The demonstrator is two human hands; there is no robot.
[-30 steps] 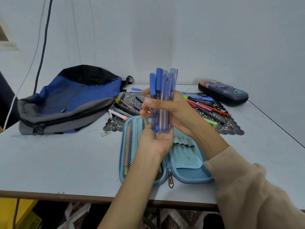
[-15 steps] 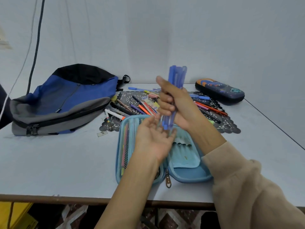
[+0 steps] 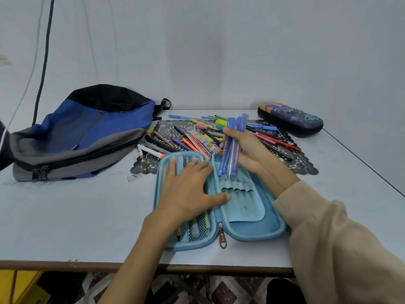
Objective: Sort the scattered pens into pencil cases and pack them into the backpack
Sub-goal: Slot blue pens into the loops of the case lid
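A second ago both hands held the blue pens [image 3: 229, 161] upright above the case [image 3: 274, 229]. Half a second ago the left hand [image 3: 188, 191] was cupped under their tips. Now it has dropped away and lies flat on the mesh half of the open case, at centre frame, fingers [image 3: 194, 166] straight and spread, thumb reaching across the spine. It holds nothing and seems to be pinning the case to the desk [image 3: 76, 216].

The right hand [image 3: 249, 150] alone carries the bundle, its fingers [image 3: 241, 137] curled tightly round the middle of the pens. The tips point down and hang just above the elastic loops [image 3: 235, 186] in the right half, not yet in them. My reading is that the squaring-up is finished and the loading of this case is about to start.

Many loose pens [image 3: 197, 139] remain behind the case. The backpack [image 3: 87, 132] lies zipped at left.
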